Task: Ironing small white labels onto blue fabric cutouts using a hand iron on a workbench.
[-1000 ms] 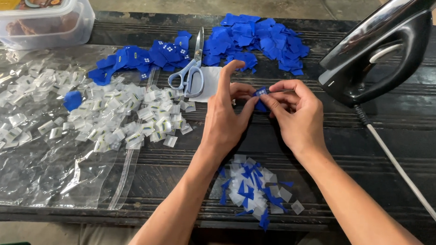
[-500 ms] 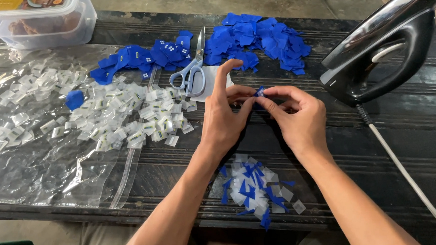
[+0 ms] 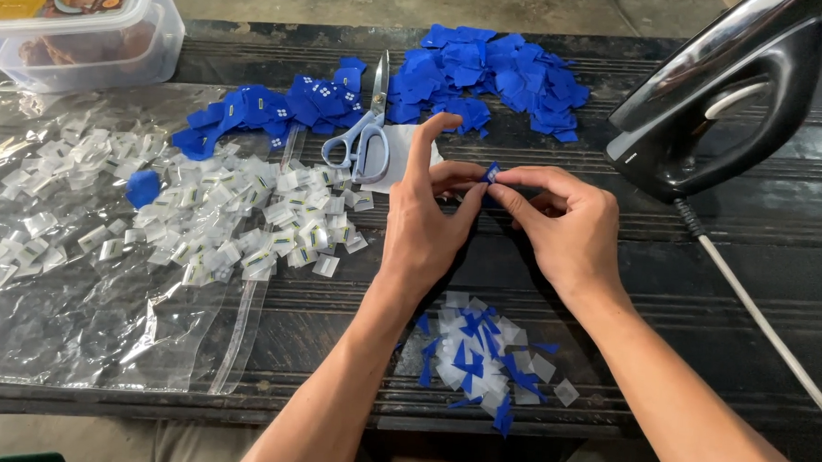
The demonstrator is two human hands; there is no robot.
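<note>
On the dark, ridged wooden table [image 3: 204,56] in front of me, a black electric iron [image 3: 718,97] stands at two o'clock, its pale cord [image 3: 762,324] trailing toward four. At ten o'clock sits a clear lidded plastic food box [image 3: 75,31]. Grey-handled steel scissors [image 3: 364,135] lie at twelve, between two heaps of blue fabric pieces [image 3: 494,76] [image 3: 267,111]. A clear plastic sheet [image 3: 78,326] at nine carries scattered small clear packets [image 3: 233,222]. A small pile of blue and clear offcuts [image 3: 489,357] rests at six.
</note>
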